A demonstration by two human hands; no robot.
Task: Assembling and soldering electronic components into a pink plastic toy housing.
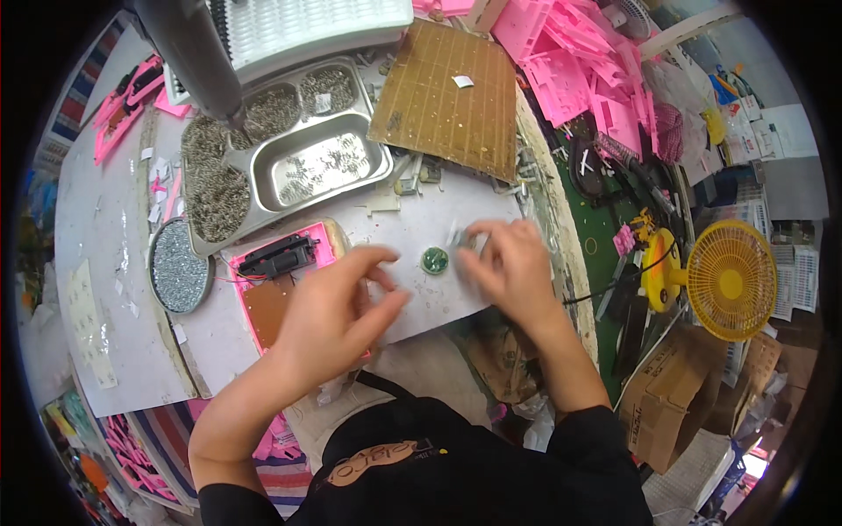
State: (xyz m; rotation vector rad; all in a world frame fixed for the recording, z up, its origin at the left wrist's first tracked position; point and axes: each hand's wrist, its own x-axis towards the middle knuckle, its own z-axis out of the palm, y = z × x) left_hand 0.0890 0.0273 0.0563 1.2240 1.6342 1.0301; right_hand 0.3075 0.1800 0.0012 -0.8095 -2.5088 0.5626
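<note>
My left hand (329, 302) hovers over the near right corner of a pink plastic housing (254, 309), thumb and fingers apart with nothing seen between them. A black motor-like part (279, 255) with thin wires sits in that housing, above a brown panel (270, 309). Between my hands, a small round green piece (434, 260) lies on the white table (421, 314). Just right of it is my right hand (509, 267), curled, its thumb and index tips apart and blurred by motion. A small pale, blurred piece (455, 235) shows beside the index tip; whether it is touched is unclear.
A metal tray (383, 167) of springs and screws stands behind, under a grey power screwdriver (189, 57). Left is a round dish of small metal parts (180, 267). A brown board (447, 96) lies at the back; pink parts (570, 70) and a yellow fan (730, 279) are right.
</note>
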